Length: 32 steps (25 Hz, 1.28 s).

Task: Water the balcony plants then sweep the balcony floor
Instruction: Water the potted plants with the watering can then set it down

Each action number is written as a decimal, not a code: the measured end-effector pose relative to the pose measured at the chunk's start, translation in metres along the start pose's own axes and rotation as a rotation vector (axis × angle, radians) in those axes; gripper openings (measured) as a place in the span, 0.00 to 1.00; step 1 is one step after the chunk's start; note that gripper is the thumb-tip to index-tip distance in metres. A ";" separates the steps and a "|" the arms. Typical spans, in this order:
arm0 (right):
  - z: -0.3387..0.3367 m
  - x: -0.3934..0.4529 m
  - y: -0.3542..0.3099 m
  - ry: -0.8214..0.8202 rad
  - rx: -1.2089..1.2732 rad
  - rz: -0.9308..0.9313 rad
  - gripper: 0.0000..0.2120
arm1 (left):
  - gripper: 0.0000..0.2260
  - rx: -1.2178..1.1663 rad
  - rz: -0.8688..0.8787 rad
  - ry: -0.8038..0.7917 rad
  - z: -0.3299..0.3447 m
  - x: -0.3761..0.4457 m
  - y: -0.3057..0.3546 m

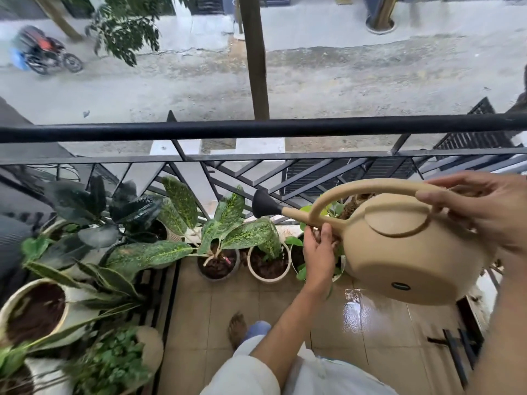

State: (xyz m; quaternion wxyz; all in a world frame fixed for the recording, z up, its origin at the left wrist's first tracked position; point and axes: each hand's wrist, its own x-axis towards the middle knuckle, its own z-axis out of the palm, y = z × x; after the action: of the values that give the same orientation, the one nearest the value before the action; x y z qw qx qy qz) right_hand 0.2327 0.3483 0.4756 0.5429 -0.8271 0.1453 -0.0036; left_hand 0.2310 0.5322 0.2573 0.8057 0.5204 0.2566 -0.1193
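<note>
Beyond the railing (256, 129) lies a grey street (313, 81) with a blurred motorbike (45, 54) at its far left and a pole (255, 52) rising through the middle. The railing is black metal, a round top bar over slanted bars. Below it the tiled floor (222, 297) is tan, with a wet, shiny patch (356, 306) under the can.

The can (410, 252) is beige plastic, a round flattened body with a raised ring on its upper face and a small dark oval mark low on its side. A long arched handle loops from the spout base back over the body. It is held in the air at the right, above the floor and the pots by the railing. Its long axis runs right to left, spout leading, tipped slightly. The thin spout ends in a black flared rose (263, 207), which points left over the spotted-leaf plant (228, 223).

The plants (94, 223) crowd the left side in pale pots; two smaller pots (268, 266) of dark soil stand by the railing.

The right hand (484, 212) grips the rear of the handle, fingers curled round it. The left hand (319, 249) is under the spout base, thumb against it, fingers curled beneath; how firmly it holds I cannot tell. A bare foot (237, 329) stands on the tiles.
</note>
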 end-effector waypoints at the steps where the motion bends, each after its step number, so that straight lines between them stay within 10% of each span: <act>1: 0.000 0.003 0.003 -0.008 0.017 -0.009 0.16 | 0.17 -0.012 -0.005 0.008 0.001 0.002 0.000; 32: 0.010 0.062 0.011 -0.195 0.023 -0.071 0.12 | 0.21 -0.130 -0.056 0.179 0.009 0.017 0.004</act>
State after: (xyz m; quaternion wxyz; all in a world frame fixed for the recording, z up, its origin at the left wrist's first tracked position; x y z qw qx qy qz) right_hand 0.2914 0.3381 0.4517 0.5636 -0.8218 0.0622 0.0559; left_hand 0.2497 0.5266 0.2542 0.8080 0.4682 0.3492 -0.0779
